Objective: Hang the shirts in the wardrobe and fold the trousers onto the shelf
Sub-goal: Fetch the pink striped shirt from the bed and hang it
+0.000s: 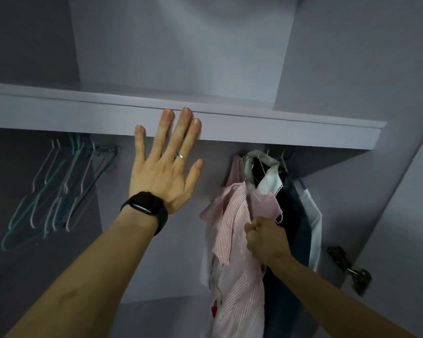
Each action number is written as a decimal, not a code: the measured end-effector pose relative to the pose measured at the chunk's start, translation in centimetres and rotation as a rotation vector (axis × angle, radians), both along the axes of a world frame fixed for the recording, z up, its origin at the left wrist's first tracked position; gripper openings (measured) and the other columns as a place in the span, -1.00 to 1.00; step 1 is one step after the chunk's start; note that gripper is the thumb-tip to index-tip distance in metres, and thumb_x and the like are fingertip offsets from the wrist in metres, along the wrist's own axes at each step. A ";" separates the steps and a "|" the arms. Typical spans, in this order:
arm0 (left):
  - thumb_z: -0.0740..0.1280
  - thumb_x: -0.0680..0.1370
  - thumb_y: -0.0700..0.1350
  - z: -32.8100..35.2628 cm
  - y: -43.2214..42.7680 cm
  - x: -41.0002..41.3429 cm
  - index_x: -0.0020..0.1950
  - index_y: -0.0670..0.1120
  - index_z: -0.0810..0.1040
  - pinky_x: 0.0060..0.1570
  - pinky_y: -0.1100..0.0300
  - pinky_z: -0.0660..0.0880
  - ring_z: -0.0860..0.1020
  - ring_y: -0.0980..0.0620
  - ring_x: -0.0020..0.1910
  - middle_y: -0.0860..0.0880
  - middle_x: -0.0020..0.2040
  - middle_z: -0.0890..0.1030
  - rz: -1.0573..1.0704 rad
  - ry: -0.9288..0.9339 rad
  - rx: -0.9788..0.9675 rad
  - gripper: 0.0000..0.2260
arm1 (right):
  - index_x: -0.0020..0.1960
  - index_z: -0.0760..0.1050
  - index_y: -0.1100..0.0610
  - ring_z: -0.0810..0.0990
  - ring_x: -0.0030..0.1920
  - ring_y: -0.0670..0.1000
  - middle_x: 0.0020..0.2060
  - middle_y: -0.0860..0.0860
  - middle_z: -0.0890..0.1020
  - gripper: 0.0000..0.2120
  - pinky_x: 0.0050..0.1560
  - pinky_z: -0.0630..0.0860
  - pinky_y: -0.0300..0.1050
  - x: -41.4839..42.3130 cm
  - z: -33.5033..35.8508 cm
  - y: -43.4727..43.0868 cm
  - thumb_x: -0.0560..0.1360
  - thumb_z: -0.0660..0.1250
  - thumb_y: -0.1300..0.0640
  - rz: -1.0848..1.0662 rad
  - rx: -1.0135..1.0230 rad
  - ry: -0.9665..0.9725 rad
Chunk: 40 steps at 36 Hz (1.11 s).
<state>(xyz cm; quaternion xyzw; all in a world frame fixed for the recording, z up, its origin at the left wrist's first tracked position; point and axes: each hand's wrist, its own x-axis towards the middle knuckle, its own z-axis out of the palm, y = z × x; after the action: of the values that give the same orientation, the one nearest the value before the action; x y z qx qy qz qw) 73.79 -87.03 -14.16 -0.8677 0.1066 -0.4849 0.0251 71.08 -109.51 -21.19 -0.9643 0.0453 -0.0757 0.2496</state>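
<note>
I look up into a lilac wardrobe. My left hand [165,164], with a ring and a black watch, lies flat with straight fingers against the front edge of the shelf [291,131]. My right hand [266,237] is curled into the front of a pink striped shirt [232,230] that hangs under the shelf at the right. Behind that shirt hang a white garment [270,181], dark clothes [288,215] and a pale one [313,220]. The hanging rail is hidden by the shelf.
Several bare wire hangers [59,186] in white, teal and blue hang under the shelf at the left. The wardrobe door [401,191] stands open at the right, with a metal hinge [352,269] on its inner edge.
</note>
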 end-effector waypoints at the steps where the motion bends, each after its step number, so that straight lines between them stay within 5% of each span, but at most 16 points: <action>1: -0.03 0.65 0.17 0.1 0.0 0.3 0.64 0.01 -0.21 0.51 -0.25 -0.29 -0.23 -0.06 0.61 0.02 0.64 -0.24 -0.003 -0.026 0.003 -0.36 | -0.32 0.33 0.11 0.64 -0.09 0.15 -0.19 0.08 0.59 -0.66 -0.01 0.58 -0.05 0.5 -0.1 0.2 0.63 0.18 0.20 -0.004 -0.012 0.004; 4: -0.04 0.64 0.20 0.0 -0.2 1.4 0.64 0.01 -0.23 0.50 -0.26 -0.29 -0.21 -0.07 0.62 0.03 0.62 -0.28 0.006 -0.091 0.004 -0.35 | -0.31 0.39 0.12 0.66 -0.07 0.21 -0.17 0.13 0.65 -0.68 0.01 0.61 0.05 2.3 -0.7 0.5 0.63 0.19 0.16 -0.060 0.063 -0.050; 9: -0.08 0.64 0.20 -1.0 -0.4 2.0 0.64 -0.01 -0.23 0.51 -0.28 -0.25 -0.19 -0.07 0.62 0.00 0.65 -0.20 0.015 -0.141 -0.017 -0.35 | -0.14 0.59 0.24 0.56 -0.17 0.06 -0.37 0.04 0.45 -0.75 0.12 0.53 -0.06 4.5 -0.1 0.4 0.62 0.22 0.16 -0.119 0.142 -0.123; 12: -0.10 0.63 0.19 -2.0 -0.1 2.0 0.64 0.00 -0.23 0.52 -0.28 -0.21 -0.20 -0.06 0.62 0.00 0.65 -0.20 0.003 -0.142 -0.006 -0.36 | -0.12 0.59 0.22 0.58 -0.12 0.12 -0.21 0.09 0.64 -0.71 -0.02 0.49 -0.08 6.5 1.2 0.1 0.63 0.21 0.09 -0.140 0.132 -0.175; 15: -0.07 0.63 0.18 -2.6 0.2 1.9 0.64 0.02 -0.24 0.50 -0.36 -0.03 -0.22 -0.04 0.62 0.02 0.64 -0.22 -0.018 -0.124 -0.032 -0.36 | -0.07 0.61 0.25 0.55 -0.06 0.20 -0.10 0.16 0.66 -0.71 -0.09 0.38 -0.10 8.6 3.0 0.2 0.62 0.22 0.08 -0.173 0.074 -0.220; 20: 0.03 0.63 0.16 -2.6 0.5 1.7 0.65 0.02 -0.20 0.49 -0.39 -0.05 -0.20 -0.03 0.62 0.02 0.65 -0.19 -0.009 -0.137 -0.027 -0.34 | 0.07 0.62 0.26 0.60 0.08 0.25 0.08 0.23 0.65 -0.71 -0.09 0.41 -0.11 11.8 5.2 0.8 0.55 0.22 0.11 -0.203 0.007 -0.168; 30: 0.06 0.61 0.14 -2.0 0.7 1.7 0.65 0.02 -0.16 0.48 -0.41 -0.07 -0.18 -0.03 0.62 0.03 0.65 -0.16 0.008 -0.128 -0.014 -0.32 | 0.24 0.52 0.25 0.53 0.23 0.30 0.23 0.27 0.57 -0.68 -0.02 0.33 -0.05 13.8 2.5 -0.2 0.60 0.17 0.10 -0.216 -0.042 -0.136; 40: 0.09 0.61 0.15 -2.5 0.5 1.6 0.65 0.02 -0.17 0.47 -0.43 -0.10 -0.17 -0.06 0.62 0.01 0.65 -0.15 0.018 -0.098 -0.020 -0.30 | 0.35 0.46 0.24 0.51 0.28 0.33 0.28 0.29 0.53 -0.62 0.22 0.48 0.12 13.8 1.7 -4.7 0.58 0.21 0.12 -0.382 -0.134 -0.179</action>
<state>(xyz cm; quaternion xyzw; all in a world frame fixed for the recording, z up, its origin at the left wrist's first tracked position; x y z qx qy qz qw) 75.42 -86.55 -16.65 -0.8441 0.0925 -0.5275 0.0257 84.88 -114.19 -19.52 -0.9420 0.2000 -0.2096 0.1693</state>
